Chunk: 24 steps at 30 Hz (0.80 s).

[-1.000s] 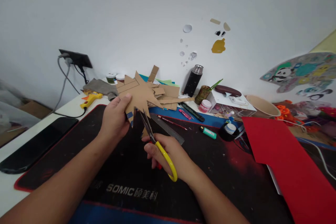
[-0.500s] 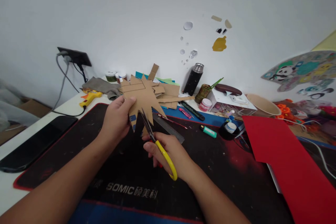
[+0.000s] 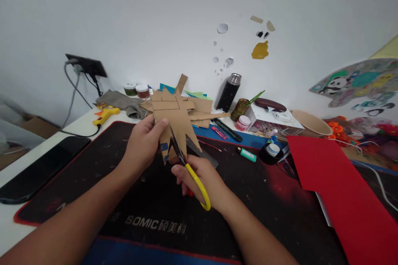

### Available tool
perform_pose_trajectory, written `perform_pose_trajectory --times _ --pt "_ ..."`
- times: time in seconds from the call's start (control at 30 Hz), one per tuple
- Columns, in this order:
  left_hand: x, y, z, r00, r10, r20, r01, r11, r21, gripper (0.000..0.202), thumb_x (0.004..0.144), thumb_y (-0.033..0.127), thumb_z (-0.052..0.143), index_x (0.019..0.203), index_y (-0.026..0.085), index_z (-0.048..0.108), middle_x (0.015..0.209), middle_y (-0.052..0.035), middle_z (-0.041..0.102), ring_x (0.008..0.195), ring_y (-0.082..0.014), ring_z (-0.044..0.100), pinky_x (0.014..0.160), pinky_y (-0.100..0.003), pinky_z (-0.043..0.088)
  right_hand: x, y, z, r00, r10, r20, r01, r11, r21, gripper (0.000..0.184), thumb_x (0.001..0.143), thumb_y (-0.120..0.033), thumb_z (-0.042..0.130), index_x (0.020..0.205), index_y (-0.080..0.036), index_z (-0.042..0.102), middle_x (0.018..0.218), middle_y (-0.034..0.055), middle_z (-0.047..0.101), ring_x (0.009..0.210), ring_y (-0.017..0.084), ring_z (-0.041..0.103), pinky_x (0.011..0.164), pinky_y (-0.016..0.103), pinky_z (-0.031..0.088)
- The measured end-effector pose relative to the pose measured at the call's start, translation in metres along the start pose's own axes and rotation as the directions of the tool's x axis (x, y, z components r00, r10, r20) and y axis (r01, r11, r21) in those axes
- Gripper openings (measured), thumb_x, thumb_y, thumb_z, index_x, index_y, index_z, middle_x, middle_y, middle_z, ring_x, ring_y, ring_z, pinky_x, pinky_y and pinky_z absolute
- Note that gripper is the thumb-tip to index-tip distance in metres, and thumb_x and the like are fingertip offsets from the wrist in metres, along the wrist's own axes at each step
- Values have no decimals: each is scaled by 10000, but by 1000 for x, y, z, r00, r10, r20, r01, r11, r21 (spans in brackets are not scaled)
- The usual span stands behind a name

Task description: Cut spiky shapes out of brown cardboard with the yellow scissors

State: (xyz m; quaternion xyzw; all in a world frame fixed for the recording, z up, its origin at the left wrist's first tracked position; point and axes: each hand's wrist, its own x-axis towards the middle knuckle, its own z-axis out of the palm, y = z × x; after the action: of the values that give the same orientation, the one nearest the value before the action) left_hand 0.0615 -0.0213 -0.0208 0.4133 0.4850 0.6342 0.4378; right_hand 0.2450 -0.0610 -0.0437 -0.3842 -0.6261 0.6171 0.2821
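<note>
My left hand (image 3: 145, 137) pinches the left edge of a brown cardboard piece (image 3: 174, 119) with jagged, star-like points. Dark lines run across its upper part, and a bit of blue print shows at its lower left tip. Closed around the handles of a pair of scissors (image 3: 197, 184) is my right hand (image 3: 203, 174). One yellow handle loop shows, and a little red is visible by the fingers. The dark blades lie at a notch in the lower edge of the cardboard, between two points. Both hands are above the black desk mat.
Cardboard scraps (image 3: 202, 109) lie behind the hands, beside a black thermos (image 3: 229, 93). A yellow glue gun (image 3: 106, 114) and a phone (image 3: 46, 167) are at left. At right are a teal lighter (image 3: 247, 154), a tape roll (image 3: 270, 153) and red card (image 3: 345, 198).
The cardboard has shifted to the right and slightly down with my left hand. The scissor blades now sit closer together at the notch; my right hand has barely moved.
</note>
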Motion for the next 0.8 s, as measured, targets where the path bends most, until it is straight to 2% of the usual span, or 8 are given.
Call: perform_pose_trajectory --times 0.23,0.47,0.8 --pt "0 -3 -3 998 47 30 -49 997 56 253 915 408 782 1080 216 788 1031 -91 835 828 -253 772 730 -331 629 0 0 0 1000 22 -16 -21 999 29 557 932 -672 748 1152 -161 720 729 -33 622 502 103 556 473 225 456" --pt "-4 6 0 995 93 25 -96 981 170 223 912 406 767 1027 216 783 990 -73 836 837 -256 771 771 -336 620 0 -2 0 1000 20 -14 -19 999 38 582 911 -743 740 1034 -175 704 701 -43 599 491 99 552 450 214 439" --pt "0 -3 -3 999 42 33 -46 994 100 266 903 415 791 1068 205 787 1016 -88 834 805 -240 762 717 -318 608 1 0 0 999 33 -13 -33 999 37 562 914 -737 749 1019 -189 685 683 -57 579 471 92 533 432 208 405"
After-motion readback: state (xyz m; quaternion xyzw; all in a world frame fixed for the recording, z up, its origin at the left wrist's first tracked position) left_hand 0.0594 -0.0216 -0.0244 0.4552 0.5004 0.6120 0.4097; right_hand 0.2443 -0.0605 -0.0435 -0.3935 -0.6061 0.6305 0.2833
